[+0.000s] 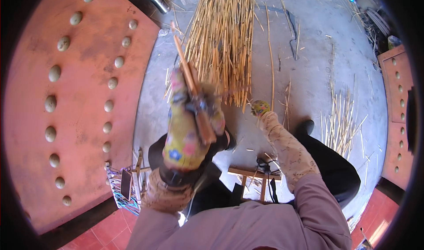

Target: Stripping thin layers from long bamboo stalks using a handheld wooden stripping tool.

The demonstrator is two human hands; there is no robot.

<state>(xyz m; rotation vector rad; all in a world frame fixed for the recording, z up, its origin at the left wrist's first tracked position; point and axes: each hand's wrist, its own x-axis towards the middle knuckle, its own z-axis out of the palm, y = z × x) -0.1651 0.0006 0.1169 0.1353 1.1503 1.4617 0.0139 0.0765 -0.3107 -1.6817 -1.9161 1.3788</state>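
My left hand (pixel 187 126), in a yellow floral glove, is raised in front of me, closed around a long wooden tool (pixel 204 125). The tool has a dark fitting near its middle, and motion blurs it. Further right and lower, my right hand (pixel 260 108), in a matching glove, is closed like a fist; whatever is in it is too small to make out. A thin blurred brown line crosses between the two hands. Just beyond them lies a thick bundle of golden reed stalks (pixel 221 38), its cut ends toward me.
Left stands a big orange studded panel (pixel 88 91), with a similar one (pixel 397 113) far right. A metal flask (pixel 158 1) lies beyond the bundle. Loose stalks (pixel 340 126) litter the floor at right. A folding stool (pixel 126 184) bearing a phone is at my left.
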